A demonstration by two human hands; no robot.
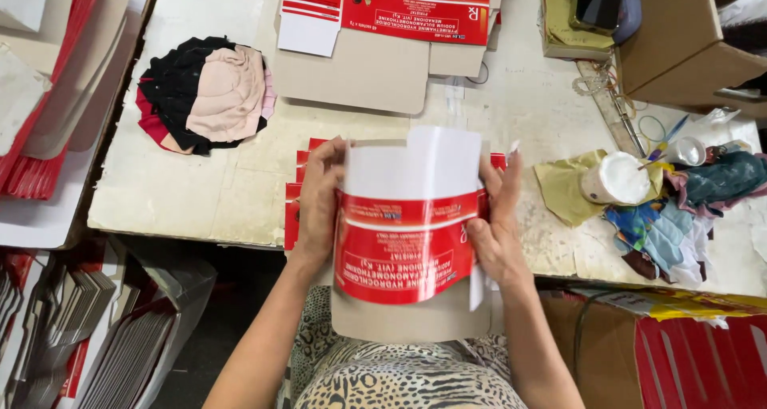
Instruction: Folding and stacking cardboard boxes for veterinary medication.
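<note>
Both of my hands hold a flat red-and-white carton blank [406, 233] upright over the near edge of the worktable [200, 193]. My left hand [318, 201] grips its left edge with the fingers curled over the front. On the opposite edge my right hand [497, 225] grips it, thumb on the red printed band. The blank bows slightly toward me. Under it lies a stack of more red blanks [297, 193], mostly hidden.
Another pile of unfolded red-and-brown cartons [383, 33] lies at the table's far side. A round stack of black, pink and red fabric pieces [206, 96] sits at left. A white tub [615, 177], rags and a brush lie at right. Cardboard stacks flank the table.
</note>
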